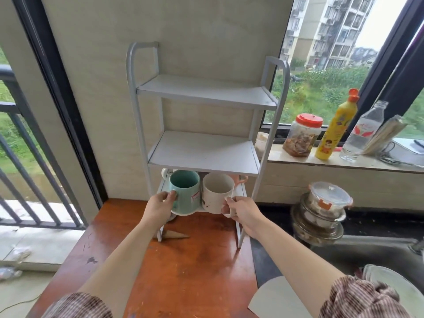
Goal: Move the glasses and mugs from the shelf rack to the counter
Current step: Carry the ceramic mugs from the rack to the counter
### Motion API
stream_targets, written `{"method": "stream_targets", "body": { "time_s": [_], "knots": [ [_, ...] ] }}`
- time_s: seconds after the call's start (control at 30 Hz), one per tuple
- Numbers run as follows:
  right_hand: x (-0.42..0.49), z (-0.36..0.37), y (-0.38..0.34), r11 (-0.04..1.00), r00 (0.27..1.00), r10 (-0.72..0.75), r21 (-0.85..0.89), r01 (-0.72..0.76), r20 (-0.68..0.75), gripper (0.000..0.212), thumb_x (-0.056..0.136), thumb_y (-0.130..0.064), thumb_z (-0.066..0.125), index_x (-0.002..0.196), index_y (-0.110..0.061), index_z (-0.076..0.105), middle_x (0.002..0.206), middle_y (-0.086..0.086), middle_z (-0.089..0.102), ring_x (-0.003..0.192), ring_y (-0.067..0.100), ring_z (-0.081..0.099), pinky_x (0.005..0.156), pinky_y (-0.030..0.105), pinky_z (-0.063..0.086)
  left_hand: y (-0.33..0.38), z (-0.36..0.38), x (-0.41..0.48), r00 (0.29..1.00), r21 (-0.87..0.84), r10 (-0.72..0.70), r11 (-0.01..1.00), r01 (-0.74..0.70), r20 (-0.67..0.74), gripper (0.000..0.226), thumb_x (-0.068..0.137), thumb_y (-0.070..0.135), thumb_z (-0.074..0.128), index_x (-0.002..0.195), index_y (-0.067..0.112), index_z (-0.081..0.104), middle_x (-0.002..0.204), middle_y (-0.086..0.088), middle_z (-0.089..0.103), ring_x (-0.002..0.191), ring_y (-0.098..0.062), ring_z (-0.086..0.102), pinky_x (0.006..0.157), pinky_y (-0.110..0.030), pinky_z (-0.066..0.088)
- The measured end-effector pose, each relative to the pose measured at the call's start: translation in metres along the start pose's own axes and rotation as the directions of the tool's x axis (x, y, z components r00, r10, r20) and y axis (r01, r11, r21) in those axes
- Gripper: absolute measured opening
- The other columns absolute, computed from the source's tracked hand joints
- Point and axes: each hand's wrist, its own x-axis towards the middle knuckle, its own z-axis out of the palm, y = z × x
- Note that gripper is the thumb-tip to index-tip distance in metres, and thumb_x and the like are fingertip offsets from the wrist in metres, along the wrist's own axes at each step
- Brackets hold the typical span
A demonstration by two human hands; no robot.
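Note:
A white three-tier shelf rack (206, 154) stands on the reddish wooden counter (183, 260). Its top and middle shelves are bare. At the front of the bottom shelf, my left hand (160, 206) grips a teal mug (185, 191) by its left side. My right hand (241, 213) holds the handle of a white mug (216, 192) right beside it. Both mugs tilt toward me with their openings showing. Behind them, part of another white mug (165, 173) and a pink handle (241, 180) peek out under the middle shelf.
On the windowsill at the right stand a red-lidded jar (302, 135), a yellow bottle (337, 127) and a clear bottle (363, 131). Stacked glass containers (323, 212) sit by the sink (378, 249). A balcony railing (29, 157) is at the left.

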Motion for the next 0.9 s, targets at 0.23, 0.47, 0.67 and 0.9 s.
{"method": "stream_targets", "body": {
  "time_s": [0.23,0.47,0.67,0.9],
  "knots": [
    [-0.025,-0.012,0.005,1.0,0.999,-0.024,-0.001,0.024,0.024,0.026,0.099,-0.021,0.049,0.079,-0.011,0.064,0.09,0.007,0.071,0.103,0.024,0.065,0.102,0.04,0.045,-0.001,-0.001,-0.024,0.998,0.014,-0.016,1.0,0.016,-0.054,0.043,0.099,0.038,0.042,0.119,0.006,0.062,0.1,-0.006,0.065,0.082,-0.016,0.06,0.068,-0.028,0.044],
    [-0.061,-0.053,0.016,0.989,0.995,-0.064,0.136,0.052,0.083,0.031,0.097,-0.016,0.053,0.073,-0.004,0.069,0.079,0.007,0.069,0.085,0.02,0.067,0.097,0.042,0.051,0.006,-0.005,-0.065,0.991,-0.176,-0.099,0.978,0.114,0.09,0.042,0.098,0.035,0.046,0.122,0.003,0.058,0.114,-0.005,0.061,0.1,-0.023,0.064,0.079,-0.03,0.052],
    [-0.117,-0.116,0.04,0.991,0.993,-0.067,0.125,0.055,0.093,0.054,0.097,-0.013,0.051,0.044,-0.014,0.06,0.083,0.014,0.064,0.081,0.022,0.063,0.077,0.03,0.054,0.019,0.026,-0.123,0.954,-0.161,-0.046,0.982,0.097,0.296,0.043,0.098,0.034,0.044,0.12,0.001,0.061,0.119,-0.008,0.063,0.106,-0.024,0.062,0.084,-0.035,0.057],
    [-0.197,-0.211,0.101,0.996,0.995,0.028,0.092,-0.019,-0.097,0.048,0.097,-0.016,0.053,0.051,-0.018,0.067,0.082,0.011,0.069,0.082,0.02,0.065,0.078,0.033,0.049,0.019,0.13,-0.198,0.892,-0.006,-0.08,0.996,0.092,0.444,0.035,0.099,0.037,0.042,0.099,0.011,0.066,0.111,-0.01,0.065,0.084,-0.015,0.065,0.07,-0.028,0.055]
  ]
}}
